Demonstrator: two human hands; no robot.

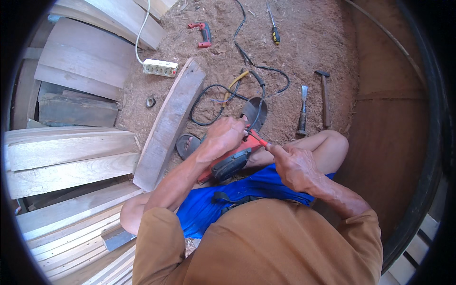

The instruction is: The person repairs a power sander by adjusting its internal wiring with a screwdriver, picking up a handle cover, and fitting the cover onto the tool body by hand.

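In my lap, between my bent legs, lies a red and black power tool (233,164), its exact kind partly hidden by my arm. My left hand (225,135) closes over its far end, where a black cable (262,97) comes out; the fingertips are partly hidden. My right hand (295,166) grips a thin screwdriver with a red handle (259,138), its tip meeting the tool beside my left fingers. A loose red and black handle piece (204,35) rests on the ground farther off.
A wood plank (171,123) lies to the left, near a white power strip (160,68) and a tape roll (150,101). Stacked boards (71,147) line the left side. At right are a chisel (303,111) and a hammer (325,97); another screwdriver (274,28) lies farther away.
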